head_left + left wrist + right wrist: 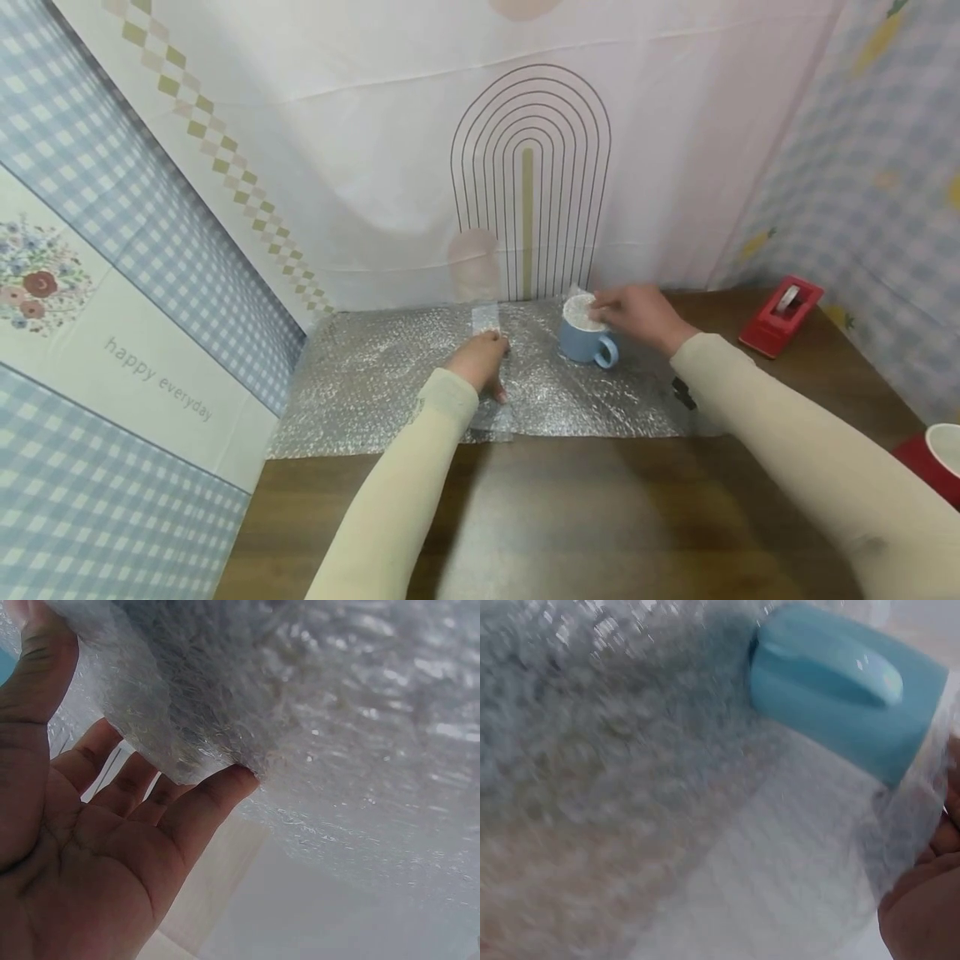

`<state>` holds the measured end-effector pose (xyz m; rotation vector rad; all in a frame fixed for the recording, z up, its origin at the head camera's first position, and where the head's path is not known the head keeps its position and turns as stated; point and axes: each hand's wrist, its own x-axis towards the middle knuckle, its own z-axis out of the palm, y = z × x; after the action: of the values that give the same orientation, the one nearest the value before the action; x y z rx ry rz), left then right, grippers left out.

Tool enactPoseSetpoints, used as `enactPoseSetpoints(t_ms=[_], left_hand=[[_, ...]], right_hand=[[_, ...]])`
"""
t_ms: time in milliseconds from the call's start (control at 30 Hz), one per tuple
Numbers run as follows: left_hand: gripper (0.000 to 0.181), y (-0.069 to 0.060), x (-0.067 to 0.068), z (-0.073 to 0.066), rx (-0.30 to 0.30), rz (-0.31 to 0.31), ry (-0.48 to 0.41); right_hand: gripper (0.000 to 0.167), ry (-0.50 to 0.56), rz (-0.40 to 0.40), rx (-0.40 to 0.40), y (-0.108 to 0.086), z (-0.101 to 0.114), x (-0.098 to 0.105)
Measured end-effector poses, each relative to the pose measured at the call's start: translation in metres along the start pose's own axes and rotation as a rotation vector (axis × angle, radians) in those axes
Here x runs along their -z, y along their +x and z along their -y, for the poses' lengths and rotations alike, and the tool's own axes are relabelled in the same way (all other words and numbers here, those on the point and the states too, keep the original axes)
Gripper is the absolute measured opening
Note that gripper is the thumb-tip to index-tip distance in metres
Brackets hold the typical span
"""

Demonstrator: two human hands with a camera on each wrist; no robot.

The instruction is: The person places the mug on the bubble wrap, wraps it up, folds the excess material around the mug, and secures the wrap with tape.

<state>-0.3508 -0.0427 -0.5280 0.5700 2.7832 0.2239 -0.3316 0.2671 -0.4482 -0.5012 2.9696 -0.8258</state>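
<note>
A light blue mug (581, 343) stands upright on a wide sheet of bubble wrap (367, 367), its handle facing right and front. Clear bubble wrap (577, 310) bulges at its mouth. My right hand (637, 315) is at the rim, its bent fingers pinching that wrap. In the right wrist view, the mug (840, 690) looks tilted and the right hand (930, 889) shows only at the edge. Left of the mug, my left hand (480, 362) rests on the sheet. Up close, the left hand (112, 825) has fairly extended fingers touching the bubble wrap.
At the right rear of the brown wooden table (570, 517) stands a red tape dispenser (782, 317). A red object with a white rim (937, 454) is partly cut off at the right edge. Patterned cloths (390, 167) hang behind and at both sides.
</note>
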Motion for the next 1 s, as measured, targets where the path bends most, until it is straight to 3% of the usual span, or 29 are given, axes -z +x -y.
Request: enactPoseSetpoints(t_ms=[133, 233, 333, 567, 667, 800, 900, 1000], left_hand=[[0.098, -0.021, 0.013, -0.015, -0.003, 0.005, 0.002], [0.094, -0.025, 0.016, -0.019, -0.003, -0.002, 0.002], [0.095, -0.018, 0.012, -0.018, -0.001, 0.001, 0.013], [0.103, 0.013, -0.014, 0.002, -0.031, -0.032, 0.008], [0.102, 0.006, -0.006, -0.002, -0.027, -0.02, 0.025], [0.098, -0.016, 0.015, -0.015, -0.025, -0.007, 0.041], [0.095, -0.031, 0.025, -0.019, -0.035, -0.004, -0.002], [0.097, -0.043, 0.029, -0.017, -0.031, 0.036, -0.068]], right_hand=[[0.062, 0.054, 0.068, -0.063, 0.006, -0.001, 0.008], [0.072, 0.045, 0.111, -0.081, 0.009, -0.001, 0.012], [0.072, 0.004, 0.138, -0.069, 0.012, -0.001, 0.017], [0.072, -0.065, 0.188, -0.047, 0.017, 0.004, 0.026], [0.072, -0.096, 0.204, -0.05, 0.023, 0.007, 0.027], [0.07, -0.152, 0.222, -0.041, 0.026, 0.013, 0.029], [0.066, -0.203, 0.224, -0.004, 0.027, 0.02, 0.029], [0.065, -0.238, 0.229, 0.017, 0.029, 0.023, 0.026]])
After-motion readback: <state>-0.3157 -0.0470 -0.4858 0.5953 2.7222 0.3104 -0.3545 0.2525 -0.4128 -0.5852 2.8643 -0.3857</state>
